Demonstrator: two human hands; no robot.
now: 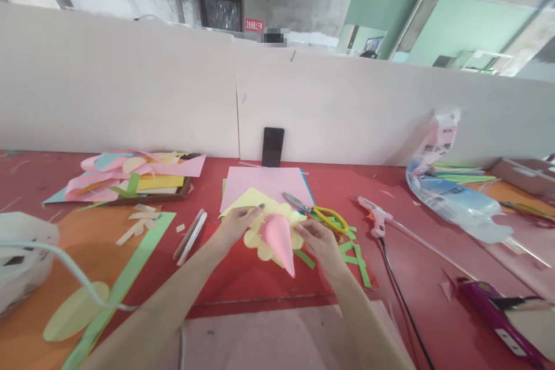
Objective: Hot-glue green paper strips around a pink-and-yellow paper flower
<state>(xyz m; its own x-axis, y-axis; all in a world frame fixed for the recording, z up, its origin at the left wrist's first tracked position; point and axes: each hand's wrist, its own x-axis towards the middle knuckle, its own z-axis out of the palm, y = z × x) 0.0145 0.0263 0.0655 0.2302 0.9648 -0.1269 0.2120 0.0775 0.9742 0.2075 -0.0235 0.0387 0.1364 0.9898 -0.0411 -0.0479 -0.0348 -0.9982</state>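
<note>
A yellow scalloped paper flower (251,238) with a pink paper cone (281,241) at its middle is held up between my hands. The cone's tip points down toward me. My left hand (236,224) pinches the flower's upper left edge, and my right hand (321,241) grips its right edge with thumb and fingers closed. Just behind lie a plain yellow sheet (249,195), a pink sheet (264,182) and scissors (332,218) with yellow handles. Green paper strips (361,263) are scattered to the right of my right hand.
A pink glue gun (378,217) lies at right with its black cord (401,289) trailing forward. A phone (273,147) leans on the white partition (173,87). Left are pens (191,237) and a tray (182,189) of paper scraps. A plastic bag (459,208) and a purple power strip (498,318) lie right.
</note>
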